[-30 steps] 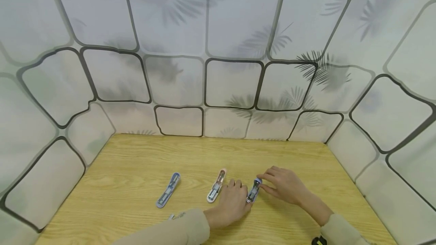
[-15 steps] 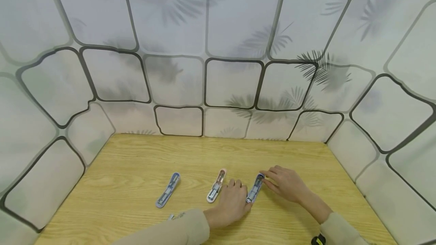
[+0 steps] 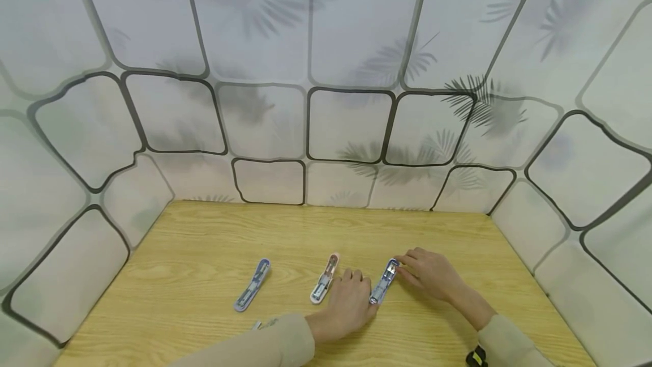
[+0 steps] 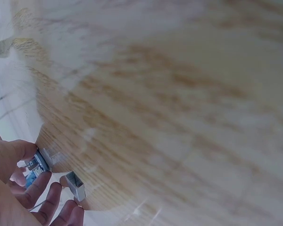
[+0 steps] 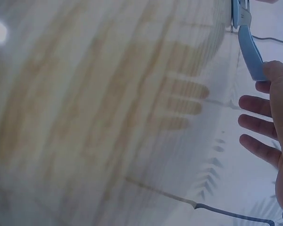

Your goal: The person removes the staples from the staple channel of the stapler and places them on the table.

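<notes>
Blue stapler [image 3: 384, 287] on rt of the wooden table [image 3: 204, 242] now lies flat and stretched out, far end further back than 1 s ago; rt hand [image 3: 430, 276] pinches that far end with thumb + fingertips, other fingers loose; left hand [image 3: 348, 304] rests knuckles-up, fingers curled vs. its near end; pink stapler [image 3: 324, 286] & other blue stapler [image 3: 252, 292] unmoved.

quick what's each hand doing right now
Left hand: rests on the table, fingers touching the near end of the right stapler.
Right hand: fingertips touching that stapler's far end; grip cannot be told.
</notes>
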The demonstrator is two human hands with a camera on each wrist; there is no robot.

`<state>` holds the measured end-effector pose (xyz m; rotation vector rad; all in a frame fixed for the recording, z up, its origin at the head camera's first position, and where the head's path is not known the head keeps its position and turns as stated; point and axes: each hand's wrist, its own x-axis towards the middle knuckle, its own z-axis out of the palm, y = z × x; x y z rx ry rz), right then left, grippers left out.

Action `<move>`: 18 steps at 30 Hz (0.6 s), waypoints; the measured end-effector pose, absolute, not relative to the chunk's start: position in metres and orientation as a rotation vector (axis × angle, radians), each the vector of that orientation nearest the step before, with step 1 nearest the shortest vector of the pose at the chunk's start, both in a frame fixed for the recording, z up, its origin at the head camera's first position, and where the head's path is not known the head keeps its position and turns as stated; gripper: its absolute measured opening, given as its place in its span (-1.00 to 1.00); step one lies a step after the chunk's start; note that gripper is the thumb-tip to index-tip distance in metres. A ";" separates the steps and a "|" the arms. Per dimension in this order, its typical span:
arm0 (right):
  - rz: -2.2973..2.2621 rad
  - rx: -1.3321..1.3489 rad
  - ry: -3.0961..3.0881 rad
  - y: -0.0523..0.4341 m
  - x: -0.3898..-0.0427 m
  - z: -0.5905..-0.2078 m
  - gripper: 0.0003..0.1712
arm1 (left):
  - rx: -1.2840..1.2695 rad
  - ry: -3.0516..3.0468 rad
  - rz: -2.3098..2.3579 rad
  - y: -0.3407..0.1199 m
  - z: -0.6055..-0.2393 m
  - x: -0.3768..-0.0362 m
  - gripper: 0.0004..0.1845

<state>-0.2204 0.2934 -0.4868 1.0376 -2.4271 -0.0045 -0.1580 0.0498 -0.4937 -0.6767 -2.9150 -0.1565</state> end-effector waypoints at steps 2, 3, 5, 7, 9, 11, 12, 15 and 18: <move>0.003 1.022 -2.440 0.293 -0.220 -0.486 -0.68 | -0.678 -2.905 -0.154 0.050 -0.495 -0.158 -0.60; 0.016 1.010 -2.447 0.293 -0.219 -0.485 -0.68 | -0.677 -2.903 -0.154 0.050 -0.495 -0.158 -0.60; 0.040 0.980 -2.456 0.292 -0.217 -0.483 -0.69 | -0.676 -2.897 -0.150 0.050 -0.495 -0.158 -0.60; 0.072 0.947 -2.464 0.291 -0.215 -0.480 -0.69 | -0.675 -2.895 -0.149 0.050 -0.494 -0.158 -0.60; 0.104 0.916 -2.474 0.289 -0.212 -0.477 -0.71 | -0.677 -2.898 -0.143 0.050 -0.494 -0.158 -0.60; 0.145 0.883 -2.493 0.286 -0.208 -0.475 -0.73 | -0.679 -2.899 -0.136 0.049 -0.493 -0.157 -0.60; 0.170 0.864 -2.504 0.284 -0.205 -0.473 -0.74 | -0.681 -2.898 -0.127 0.049 -0.492 -0.157 -0.59; 0.269 0.801 -2.546 0.279 -0.197 -0.469 -0.79 | -0.686 -2.894 -0.106 0.048 -0.491 -0.156 -0.59; 0.398 0.735 -2.627 0.273 -0.191 -0.464 -0.82 | -0.685 -2.899 -0.119 0.049 -0.491 -0.156 -0.58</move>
